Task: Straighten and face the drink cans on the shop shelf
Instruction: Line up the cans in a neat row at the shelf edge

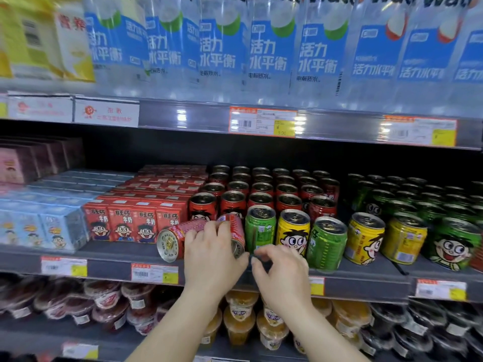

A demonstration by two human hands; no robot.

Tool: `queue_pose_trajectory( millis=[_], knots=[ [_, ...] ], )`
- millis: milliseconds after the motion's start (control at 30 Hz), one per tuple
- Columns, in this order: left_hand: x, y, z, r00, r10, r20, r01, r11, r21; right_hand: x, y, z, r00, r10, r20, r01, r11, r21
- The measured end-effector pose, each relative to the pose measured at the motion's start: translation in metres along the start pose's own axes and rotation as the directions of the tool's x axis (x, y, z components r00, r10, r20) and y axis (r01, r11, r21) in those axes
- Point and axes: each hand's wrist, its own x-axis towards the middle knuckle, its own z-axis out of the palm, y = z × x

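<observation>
Two red cans lie tipped over at the front of the middle shelf (109,267): one (175,237) points its top toward me, the other (235,231) lies beside it under my fingers. My left hand (211,254) is curled over that second red can. Just right of it my right hand (279,270) hovers with fingers pinched loosely at the foot of an upright green can (260,226); I cannot tell if it touches. A yellow can (292,231), another green can (326,241) and two more yellow cans (364,239) stand along the front. Rows of upright red cans (261,189) fill the space behind.
Red milk cartons (130,223) and pale blue cartons (39,226) stand to the left. Green cans (452,241) crowd the right end. Water bottles (269,48) fill the shelf above, and fruit cups (240,320) sit on the shelf below. Price tags line the shelf edges.
</observation>
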Motion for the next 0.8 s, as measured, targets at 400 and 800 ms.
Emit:
queue_pose_trajectory(
  millis=[400,800],
  knots=[
    [0.016,-0.014,-0.043,0.998,-0.056,0.002,0.052,0.921,-0.386,0.012,-0.028,0.002,0.994,0.070,0.080,-0.076,0.994,0.072],
    [-0.009,-0.089,-0.031,0.884,-0.348,0.313,0.425,0.877,-0.225,-0.003,-0.039,0.019,0.996,0.016,0.088,-0.023,0.997,0.079]
  ],
)
